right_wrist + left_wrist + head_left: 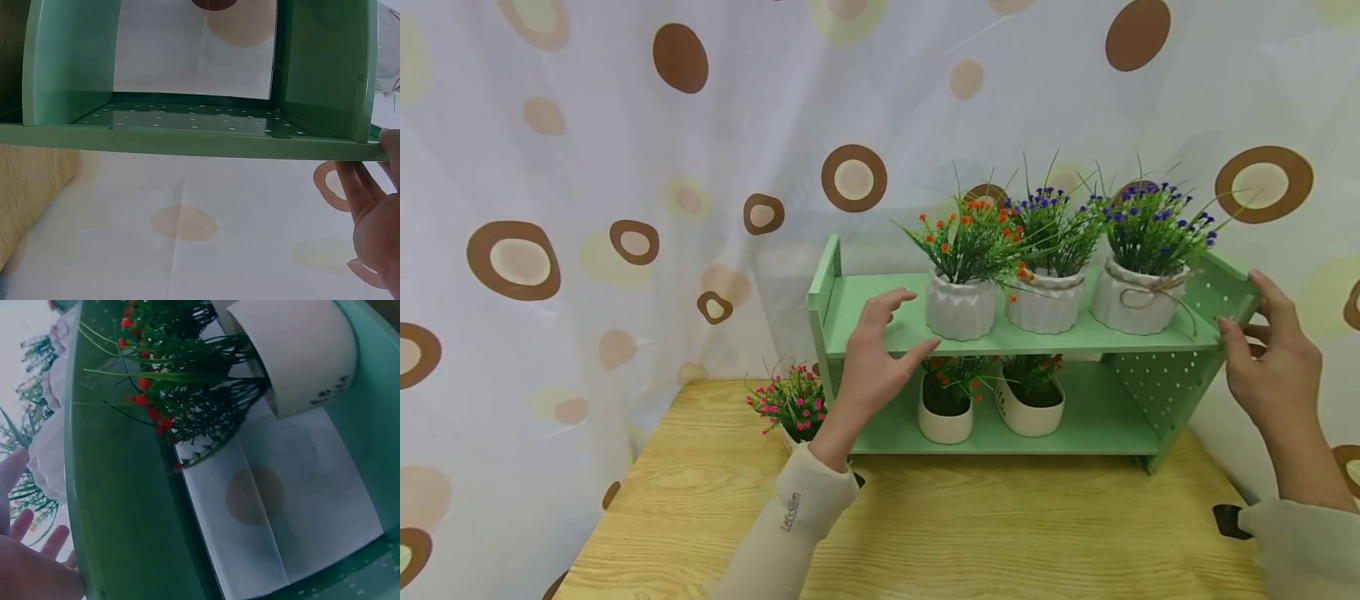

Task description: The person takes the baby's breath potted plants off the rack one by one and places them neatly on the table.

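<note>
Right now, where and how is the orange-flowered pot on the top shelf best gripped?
Grip the white pot round its wall, probably from the left: it stands upright, with bare shelf on that side and another pot close at right.

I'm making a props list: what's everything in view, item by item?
Shelf: 1, green, on the table
Left upper pot: 1, white, orange-flowered, upper level
Middle upper pot: 1, white, blue-violet-flowered, upper level
Right upper pot: 1, white, blue-violet-flowered, upper level
Twine bow: 1, tan, on right upper pot
Lower pots: 2, cream, red-orange-flowered, lower level
Pink-flowered plant: 1, pink and green, left of shelf
Table: 1, pale wood, under shelf
Backdrop: 1, white with brown spots, behind shelf
Sleeves: 2, pale, lower head view
Dark pieces: 2, black, beside sleeves
Left grip: 1, bare, near left upper pot
Right grip: 1, bare, holding shelf's right side
</note>
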Available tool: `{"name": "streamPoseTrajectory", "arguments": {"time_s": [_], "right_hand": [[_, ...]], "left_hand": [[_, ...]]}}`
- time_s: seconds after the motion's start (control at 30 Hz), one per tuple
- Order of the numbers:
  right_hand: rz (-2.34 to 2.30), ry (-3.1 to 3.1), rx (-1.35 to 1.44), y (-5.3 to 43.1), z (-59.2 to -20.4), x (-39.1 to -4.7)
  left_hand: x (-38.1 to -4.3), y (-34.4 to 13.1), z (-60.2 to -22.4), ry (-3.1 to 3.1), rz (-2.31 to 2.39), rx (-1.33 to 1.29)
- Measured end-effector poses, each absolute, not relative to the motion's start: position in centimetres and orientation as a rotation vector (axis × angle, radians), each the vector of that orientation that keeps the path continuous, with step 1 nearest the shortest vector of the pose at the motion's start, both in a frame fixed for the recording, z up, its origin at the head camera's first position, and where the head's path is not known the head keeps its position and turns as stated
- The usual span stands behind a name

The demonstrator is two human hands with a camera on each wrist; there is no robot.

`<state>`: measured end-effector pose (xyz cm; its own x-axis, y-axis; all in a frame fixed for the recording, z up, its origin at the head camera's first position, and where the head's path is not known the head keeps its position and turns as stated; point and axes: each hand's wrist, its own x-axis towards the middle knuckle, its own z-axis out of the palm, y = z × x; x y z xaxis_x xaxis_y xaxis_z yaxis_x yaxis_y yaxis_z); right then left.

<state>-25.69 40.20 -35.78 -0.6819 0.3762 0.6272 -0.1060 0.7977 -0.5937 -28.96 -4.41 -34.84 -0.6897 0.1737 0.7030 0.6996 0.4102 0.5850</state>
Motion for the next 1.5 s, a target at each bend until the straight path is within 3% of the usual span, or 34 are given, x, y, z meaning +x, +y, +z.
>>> {"name": "streamPoseTrajectory", "arguments": {"time_s": [0.53, 1.5], "right_hand": [[0.805, -2.2, -0.231, 40.0, -35.8, -25.7], [0.805, -2.168, -0.197, 40.1, -36.0, -25.7]], "left_hand": [[-30.6, -0.5, -33.2, -2.234, -1.272, -0.687], [-30.9, 0.5, -33.2, -2.256, -1.234, -0.648]]}}
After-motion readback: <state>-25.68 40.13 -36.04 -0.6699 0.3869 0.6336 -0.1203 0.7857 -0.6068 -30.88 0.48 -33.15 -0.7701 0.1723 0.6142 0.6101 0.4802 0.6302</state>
